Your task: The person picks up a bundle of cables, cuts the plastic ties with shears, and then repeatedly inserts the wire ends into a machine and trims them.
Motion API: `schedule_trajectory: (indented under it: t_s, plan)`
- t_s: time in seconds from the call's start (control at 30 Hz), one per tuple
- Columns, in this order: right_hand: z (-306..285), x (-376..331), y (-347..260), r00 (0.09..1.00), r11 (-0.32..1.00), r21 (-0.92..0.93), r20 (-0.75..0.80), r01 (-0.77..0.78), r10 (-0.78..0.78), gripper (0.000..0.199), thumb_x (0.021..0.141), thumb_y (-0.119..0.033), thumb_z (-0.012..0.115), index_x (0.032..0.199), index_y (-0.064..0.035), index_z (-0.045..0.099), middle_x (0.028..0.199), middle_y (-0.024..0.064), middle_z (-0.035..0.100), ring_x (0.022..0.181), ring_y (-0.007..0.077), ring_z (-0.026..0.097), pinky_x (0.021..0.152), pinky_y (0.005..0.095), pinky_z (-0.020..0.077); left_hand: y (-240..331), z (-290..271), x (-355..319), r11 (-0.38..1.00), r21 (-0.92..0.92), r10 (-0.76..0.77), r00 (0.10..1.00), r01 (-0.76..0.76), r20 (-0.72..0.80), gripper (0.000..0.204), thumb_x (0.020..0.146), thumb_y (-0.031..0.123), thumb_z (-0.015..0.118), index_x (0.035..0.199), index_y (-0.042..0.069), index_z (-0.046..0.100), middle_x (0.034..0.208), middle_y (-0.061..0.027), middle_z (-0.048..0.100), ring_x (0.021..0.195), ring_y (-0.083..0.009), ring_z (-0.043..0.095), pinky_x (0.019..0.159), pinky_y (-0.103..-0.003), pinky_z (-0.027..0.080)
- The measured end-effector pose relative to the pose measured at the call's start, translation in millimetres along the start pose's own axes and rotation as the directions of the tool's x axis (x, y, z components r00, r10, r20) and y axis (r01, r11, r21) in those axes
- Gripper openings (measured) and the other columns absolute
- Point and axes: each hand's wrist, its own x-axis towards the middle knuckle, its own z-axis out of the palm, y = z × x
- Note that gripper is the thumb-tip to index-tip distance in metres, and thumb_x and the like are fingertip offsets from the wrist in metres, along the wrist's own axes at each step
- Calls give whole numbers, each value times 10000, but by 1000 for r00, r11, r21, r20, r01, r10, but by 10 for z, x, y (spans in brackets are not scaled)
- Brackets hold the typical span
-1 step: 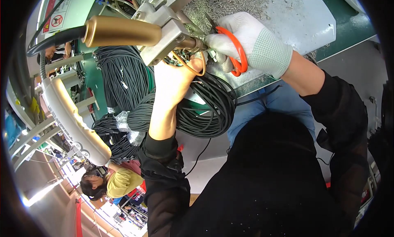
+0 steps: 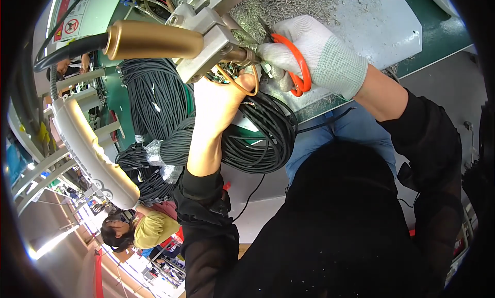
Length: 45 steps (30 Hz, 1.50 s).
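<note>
My right hand [image 2: 317, 50], in a white knitted glove, holds scissors with orange-red loop handles [image 2: 296, 55]. Their dark blades point up and away. The gloved thumb and fingertips meet just beside my left hand. Bare and brightly lit, my left hand [image 2: 219, 102] reaches up beneath a metal block [image 2: 206, 45] with a gold cylinder [image 2: 154, 40]. Its thumb is bent and its other fingers are mostly hidden by the block and a tan cable loop [image 2: 237, 84]; it appears closed on something small I cannot make out. A small pale piece [image 2: 267, 70] shows between the hands.
Bundles of black cable [image 2: 154, 94] lie on the green bench left of my left arm, and a coil [image 2: 268, 138] hangs over its edge. Small metal bits [image 2: 289, 6] cover much of the pale tray [image 2: 376, 35]. A white lamp [image 2: 90, 148] stands left; a person in yellow [image 2: 152, 228] sits beyond.
</note>
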Motion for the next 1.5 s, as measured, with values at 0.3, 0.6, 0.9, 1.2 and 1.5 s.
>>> schedule_trajectory:
  t_s: [0.3,0.6,0.9,1.2,1.5]
  plan:
    - [2,-40,-32,1000,1000,8,-7,-29,29,281,878,-219,565,753,33,584,594,83,600,507,146,607,468,269,480,-70,-43,41,990,-105,-85,990,96,109,284,782,204,747,931,6,609,795,-28,608,702,-102,560,651,-256,471]
    - [-163,-996,-80,971,978,-129,-155,164,-183,235,902,-192,534,760,-5,520,560,41,556,463,116,529,458,253,410,-87,49,-487,674,-738,-263,944,31,-200,74,884,77,589,871,14,554,744,-44,566,637,-138,544,598,-281,466]
    - [630,-1201,-139,739,385,-804,96,453,-667,127,794,-145,673,859,-66,597,648,106,575,549,268,583,512,339,460,21,187,-722,613,-790,-237,956,11,-171,42,875,47,519,872,14,544,762,-42,558,659,-124,535,600,-275,455]
    - [658,-1161,-134,851,671,-619,-8,408,-525,148,828,-149,612,909,-29,582,548,39,536,410,162,503,442,291,412,183,367,-896,773,-634,-88,985,-26,-148,89,874,80,570,906,-3,564,771,-23,571,631,-97,515,591,-235,419]
    - [218,-1651,-238,965,992,109,-258,66,-36,182,876,-120,508,851,54,552,503,36,506,408,85,475,424,214,368,536,575,-970,934,-357,100,936,29,337,179,825,43,672,973,-8,586,786,-3,594,694,-80,558,655,-233,459]
